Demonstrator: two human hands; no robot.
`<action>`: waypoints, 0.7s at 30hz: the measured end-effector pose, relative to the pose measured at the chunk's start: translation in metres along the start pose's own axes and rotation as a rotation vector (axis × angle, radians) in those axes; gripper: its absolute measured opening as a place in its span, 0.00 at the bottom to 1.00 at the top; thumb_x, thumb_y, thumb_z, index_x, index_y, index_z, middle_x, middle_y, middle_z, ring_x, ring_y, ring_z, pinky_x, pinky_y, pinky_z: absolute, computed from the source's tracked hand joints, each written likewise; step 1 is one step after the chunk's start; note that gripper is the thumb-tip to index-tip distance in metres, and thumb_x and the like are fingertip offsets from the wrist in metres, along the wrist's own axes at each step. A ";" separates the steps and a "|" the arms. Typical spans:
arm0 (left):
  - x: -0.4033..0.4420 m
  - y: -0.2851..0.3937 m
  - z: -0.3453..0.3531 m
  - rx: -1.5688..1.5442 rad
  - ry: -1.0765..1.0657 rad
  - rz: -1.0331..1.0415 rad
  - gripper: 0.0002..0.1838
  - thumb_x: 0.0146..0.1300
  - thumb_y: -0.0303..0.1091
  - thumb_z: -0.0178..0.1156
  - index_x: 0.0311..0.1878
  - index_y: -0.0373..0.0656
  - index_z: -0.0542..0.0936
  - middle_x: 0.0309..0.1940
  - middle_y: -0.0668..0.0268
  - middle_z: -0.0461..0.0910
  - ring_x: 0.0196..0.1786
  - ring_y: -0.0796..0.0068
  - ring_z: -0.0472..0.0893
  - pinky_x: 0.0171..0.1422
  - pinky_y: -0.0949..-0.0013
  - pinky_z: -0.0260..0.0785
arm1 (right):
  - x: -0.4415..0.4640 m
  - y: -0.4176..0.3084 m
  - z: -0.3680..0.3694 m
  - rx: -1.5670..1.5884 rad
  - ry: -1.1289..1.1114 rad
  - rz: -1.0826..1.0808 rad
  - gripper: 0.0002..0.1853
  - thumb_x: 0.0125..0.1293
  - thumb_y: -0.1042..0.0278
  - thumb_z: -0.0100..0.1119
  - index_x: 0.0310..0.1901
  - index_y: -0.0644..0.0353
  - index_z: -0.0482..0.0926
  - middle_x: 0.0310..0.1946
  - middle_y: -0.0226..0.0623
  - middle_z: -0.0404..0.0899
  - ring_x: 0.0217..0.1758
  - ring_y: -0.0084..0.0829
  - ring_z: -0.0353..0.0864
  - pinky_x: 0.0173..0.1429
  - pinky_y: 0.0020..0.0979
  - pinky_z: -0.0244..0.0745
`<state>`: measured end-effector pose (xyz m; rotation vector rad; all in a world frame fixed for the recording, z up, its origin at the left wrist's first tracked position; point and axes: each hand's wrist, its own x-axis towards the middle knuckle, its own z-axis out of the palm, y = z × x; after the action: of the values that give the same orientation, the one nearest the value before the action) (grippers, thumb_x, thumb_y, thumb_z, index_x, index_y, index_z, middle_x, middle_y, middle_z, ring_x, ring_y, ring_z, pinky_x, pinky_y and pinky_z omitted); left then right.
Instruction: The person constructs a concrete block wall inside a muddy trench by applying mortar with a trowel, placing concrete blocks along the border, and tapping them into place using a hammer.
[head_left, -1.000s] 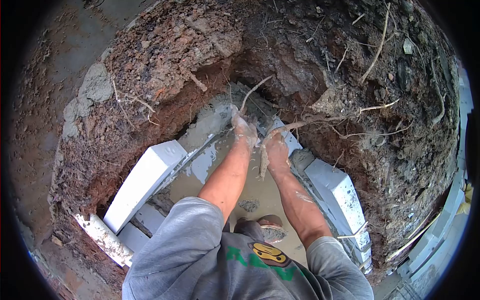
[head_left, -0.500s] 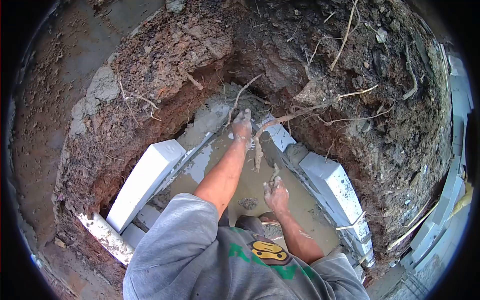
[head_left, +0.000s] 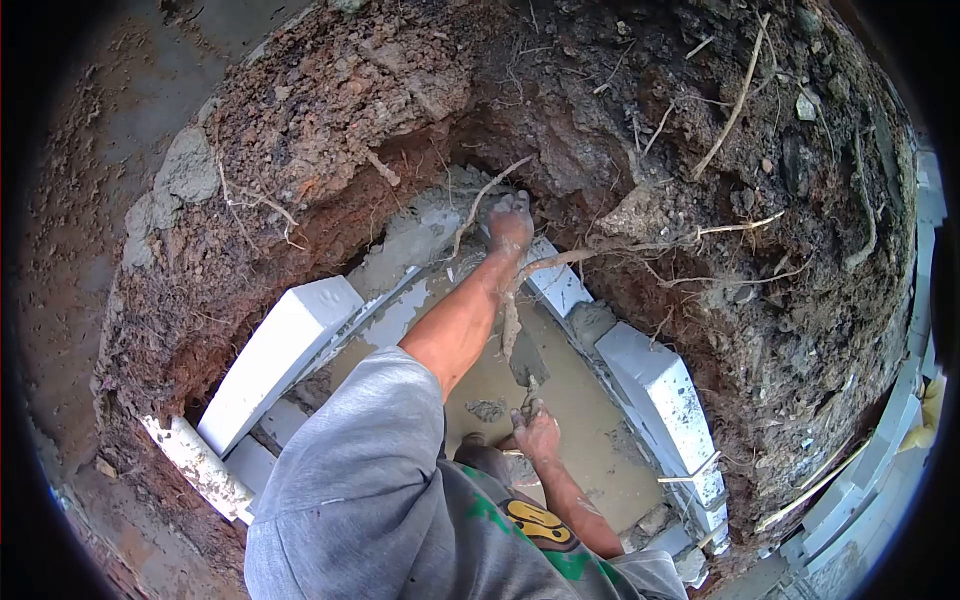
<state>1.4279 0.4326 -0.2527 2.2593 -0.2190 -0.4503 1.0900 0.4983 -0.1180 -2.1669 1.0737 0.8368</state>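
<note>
My left hand (head_left: 512, 222) reaches to the far corner of the pit, its fingers curled against the top of the block wall. Whatever lies under those fingers is hidden. A white block (head_left: 556, 278) in the right-hand wall begins just beside it. Lower down, my right hand (head_left: 537, 432) is closed round the handle of a trowel (head_left: 524, 352), whose grey blade points away from me over murky water. Wet grey mortar (head_left: 408, 243) coats the far left part of the wall. A thick root (head_left: 575, 256) hangs across the pit close to my left wrist.
One white block (head_left: 285, 350) stands tilted on the left side, another white block (head_left: 660, 385) on the right. Steep soil (head_left: 400, 100) with roots surrounds the pit. A mortar-smeared white pipe (head_left: 195, 465) lies at lower left. Grey water (head_left: 590, 450) covers the pit floor.
My left hand has moved right, from beside the hanging root to the far corner. My right hand has drawn back toward me, and the trowel blade now shows clearly.
</note>
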 end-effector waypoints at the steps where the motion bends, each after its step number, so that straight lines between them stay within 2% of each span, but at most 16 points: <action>1: -0.001 0.005 -0.003 -0.143 -0.058 -0.088 0.20 0.66 0.43 0.46 0.55 0.42 0.73 0.48 0.54 0.77 0.49 0.54 0.76 0.53 0.58 0.68 | 0.001 0.000 -0.001 0.000 -0.021 0.004 0.25 0.59 0.50 0.56 0.48 0.66 0.70 0.41 0.56 0.78 0.46 0.54 0.78 0.50 0.47 0.73; 2: -0.002 0.010 -0.006 -0.280 -0.105 -0.184 0.21 0.66 0.42 0.44 0.56 0.42 0.74 0.52 0.53 0.77 0.54 0.51 0.75 0.58 0.56 0.67 | 0.001 -0.003 -0.005 0.000 -0.041 0.008 0.26 0.60 0.50 0.56 0.48 0.66 0.70 0.42 0.57 0.78 0.46 0.54 0.78 0.50 0.47 0.73; 5: -0.006 0.021 -0.015 -0.263 -0.028 -0.132 0.19 0.66 0.42 0.44 0.48 0.39 0.78 0.50 0.52 0.78 0.54 0.51 0.74 0.59 0.56 0.65 | 0.007 0.005 0.000 -0.017 -0.048 -0.002 0.26 0.60 0.50 0.56 0.49 0.65 0.71 0.42 0.56 0.78 0.47 0.53 0.78 0.51 0.47 0.73; 7: 0.000 0.037 -0.029 -0.204 -0.019 -0.192 0.19 0.66 0.41 0.44 0.42 0.39 0.81 0.48 0.51 0.78 0.55 0.51 0.74 0.58 0.56 0.65 | 0.008 0.011 0.001 -0.017 -0.058 0.000 0.26 0.59 0.49 0.56 0.49 0.65 0.71 0.42 0.56 0.78 0.47 0.53 0.78 0.51 0.47 0.73; 10: 0.022 0.011 -0.006 0.420 -0.228 0.132 0.19 0.65 0.41 0.44 0.38 0.40 0.82 0.44 0.51 0.80 0.51 0.52 0.77 0.54 0.57 0.68 | 0.005 0.016 -0.005 -0.004 -0.094 0.026 0.26 0.59 0.49 0.56 0.48 0.65 0.71 0.41 0.56 0.79 0.47 0.53 0.78 0.52 0.47 0.72; 13: 0.040 -0.007 0.010 0.566 -0.335 0.273 0.18 0.63 0.40 0.44 0.38 0.42 0.83 0.44 0.53 0.80 0.50 0.53 0.78 0.51 0.55 0.70 | 0.005 0.025 -0.002 -0.025 -0.097 0.045 0.26 0.58 0.49 0.56 0.48 0.65 0.72 0.40 0.56 0.79 0.46 0.53 0.79 0.52 0.46 0.72; 16: 0.051 0.004 -0.001 0.564 -0.527 0.210 0.18 0.62 0.42 0.45 0.39 0.43 0.83 0.46 0.55 0.80 0.53 0.57 0.77 0.55 0.54 0.68 | 0.009 0.036 0.007 -0.066 -0.127 0.049 0.27 0.58 0.48 0.56 0.48 0.65 0.72 0.40 0.56 0.79 0.46 0.53 0.79 0.52 0.46 0.72; 19: 0.052 0.007 -0.004 0.560 -0.438 0.177 0.14 0.54 0.37 0.53 0.38 0.46 0.84 0.40 0.58 0.83 0.48 0.59 0.80 0.52 0.61 0.72 | 0.014 0.027 -0.001 -0.036 -0.149 0.049 0.27 0.58 0.48 0.56 0.48 0.65 0.72 0.40 0.56 0.79 0.46 0.53 0.79 0.52 0.46 0.73; 21: 0.056 0.013 -0.010 0.425 -0.396 0.137 0.16 0.55 0.39 0.52 0.43 0.46 0.82 0.45 0.58 0.81 0.50 0.59 0.79 0.55 0.62 0.70 | 0.018 0.021 -0.003 -0.010 -0.161 0.046 0.27 0.58 0.48 0.56 0.48 0.65 0.72 0.39 0.56 0.80 0.46 0.54 0.79 0.52 0.47 0.73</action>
<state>1.4831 0.4142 -0.2506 2.5206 -0.7274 -0.8407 1.0819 0.4766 -0.1340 -2.0507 1.0428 1.0215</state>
